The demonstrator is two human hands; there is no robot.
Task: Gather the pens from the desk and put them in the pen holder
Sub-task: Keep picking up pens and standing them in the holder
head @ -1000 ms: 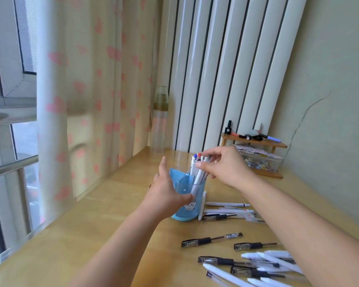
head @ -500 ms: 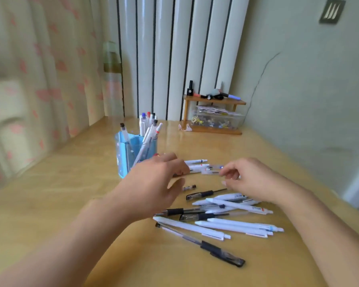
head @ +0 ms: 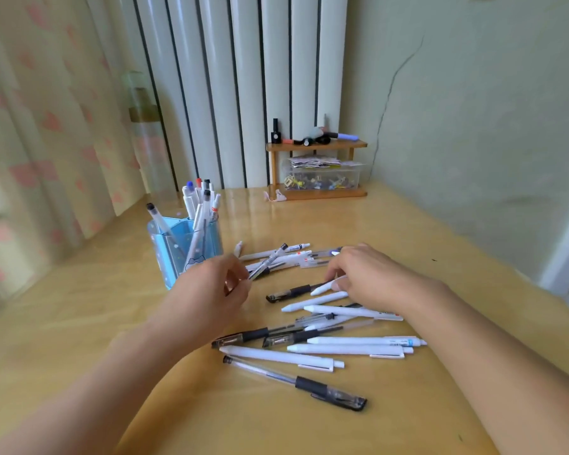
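A blue pen holder (head: 170, 254) stands on the wooden desk (head: 391, 231) at the left, with several pens (head: 198, 205) upright in it. Just right of it, my left hand (head: 204, 292) pinches a clear pen (head: 268, 260) that slants up to the right. My right hand (head: 367, 277) rests over the pile, its fingertips closed on a white pen (head: 322, 288) that still touches the desk. Several loose white and black-grip pens (head: 349, 349) lie between and below my hands. A clear pen with a black cap (head: 296, 382) lies nearest to me.
A small wooden shelf (head: 316, 146) with little items and a clear box (head: 322, 180) under it stands at the back against a white radiator. A clear bottle (head: 145, 142) stands behind the holder by the curtain. The wall borders the desk on the right.
Both hands left the pen holder and came down to the loose pens. My left hand has taken up a clear pen; my right hand's fingers have closed on a white one.
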